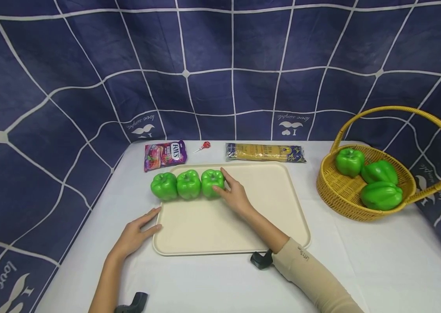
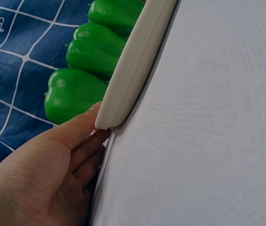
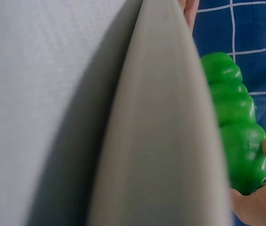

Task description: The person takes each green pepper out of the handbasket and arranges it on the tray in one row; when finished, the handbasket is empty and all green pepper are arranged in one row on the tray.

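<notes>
Three green bell peppers stand side by side across the far left part of a cream tray (image 1: 224,230): a left one (image 1: 164,187), a middle one (image 1: 188,184) and a right one (image 1: 212,183). My right hand (image 1: 238,198) holds the right pepper, its thumb at the near side and its fingers at the right and far side. In the right wrist view, thumb and finger (image 3: 260,205) lie on either side of that pepper (image 3: 243,153). My left hand (image 1: 136,234) rests by the tray's left edge, fingers fairly straight; its fingertips touch the rim (image 2: 123,89) in the left wrist view.
At the right stands a yellow wicker basket (image 1: 338,204) with a tall handle and three green peppers (image 1: 381,195) inside. Behind the tray lie a purple Fox's sweets bag (image 1: 165,155), a red lollipop (image 1: 206,145) and a pack of spaghetti (image 1: 265,152). A blue checked cloth (image 1: 212,91) hangs behind.
</notes>
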Tool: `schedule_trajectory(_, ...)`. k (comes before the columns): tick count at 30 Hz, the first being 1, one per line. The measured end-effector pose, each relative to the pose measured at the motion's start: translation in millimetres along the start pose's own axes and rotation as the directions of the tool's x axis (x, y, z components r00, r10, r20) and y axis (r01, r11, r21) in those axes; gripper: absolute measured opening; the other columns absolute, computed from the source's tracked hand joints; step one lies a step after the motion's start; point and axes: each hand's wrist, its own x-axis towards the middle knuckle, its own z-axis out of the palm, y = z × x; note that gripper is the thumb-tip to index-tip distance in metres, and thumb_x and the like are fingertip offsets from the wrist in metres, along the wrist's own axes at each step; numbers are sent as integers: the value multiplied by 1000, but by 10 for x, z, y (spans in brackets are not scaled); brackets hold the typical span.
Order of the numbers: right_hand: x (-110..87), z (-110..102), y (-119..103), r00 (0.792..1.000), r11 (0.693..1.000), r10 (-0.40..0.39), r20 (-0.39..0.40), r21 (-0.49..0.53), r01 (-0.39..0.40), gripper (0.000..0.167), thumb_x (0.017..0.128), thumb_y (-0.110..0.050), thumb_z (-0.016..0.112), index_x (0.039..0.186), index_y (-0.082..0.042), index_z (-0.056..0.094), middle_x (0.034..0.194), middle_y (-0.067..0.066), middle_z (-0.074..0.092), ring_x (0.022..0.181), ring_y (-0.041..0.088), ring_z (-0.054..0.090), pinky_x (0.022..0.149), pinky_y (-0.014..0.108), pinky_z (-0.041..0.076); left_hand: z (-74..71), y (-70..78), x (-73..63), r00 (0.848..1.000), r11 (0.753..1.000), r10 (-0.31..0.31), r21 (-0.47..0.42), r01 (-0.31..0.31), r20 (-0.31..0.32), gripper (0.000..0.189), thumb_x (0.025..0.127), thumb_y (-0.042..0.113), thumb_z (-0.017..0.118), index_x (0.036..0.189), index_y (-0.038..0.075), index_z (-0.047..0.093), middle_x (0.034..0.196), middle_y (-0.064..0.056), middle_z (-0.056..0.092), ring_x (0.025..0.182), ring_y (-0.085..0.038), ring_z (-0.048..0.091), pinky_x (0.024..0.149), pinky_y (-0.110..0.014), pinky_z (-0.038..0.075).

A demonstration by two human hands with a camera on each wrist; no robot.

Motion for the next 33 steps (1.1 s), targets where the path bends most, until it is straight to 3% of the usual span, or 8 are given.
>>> schedule_trajectory(11,-6,-5,-9,1000,1000,11,8,-15,-11,84,80,-36,70,146,-11,25,148,10,26,133,31,30,101,43,36,-10,4,-8,1000,1000,-22,3,22,-5,62,85,45,62,138,21,44,145,-13,33,133,-36,28,106,-56,23)
schedule_trajectory(17,-50,-101,-46,999,998,18,-43,63,-15,80,82,-29,71,146,-11,27,150,8,23,136,26,25,106,42,31,-3,-6,-5,1000,1000,-27,-3,27,-3,61,85,45,63,138,22,45,145,-12,33,133,-35,28,107,-55,23)
schedule_trajectory(24,-248,-505,-460,996,984,14,-87,178,2,66,86,-10,66,141,2,32,146,20,27,132,37,28,106,49,30,-4,-6,-5,1000,1000,-22,-5,22,-5,61,84,46,62,138,23,45,145,-11,34,133,-35,28,107,-55,23)
schedule_trajectory(29,-320,-894,-428,991,981,-30,-133,186,54,56,86,-3,65,135,7,39,140,24,35,128,39,35,104,47,33,8,7,-3,1000,1000,-21,-5,21,-7,60,85,45,63,138,22,45,145,-11,34,133,-35,29,106,-55,23)
schedule_trajectory(33,-425,-1295,-333,983,988,-125,-134,70,135,48,84,2,64,127,11,45,132,26,43,122,41,40,102,51,35,7,9,0,1000,1000,-20,1,20,-5,60,85,46,62,138,22,45,145,-12,34,133,-35,29,106,-55,23)
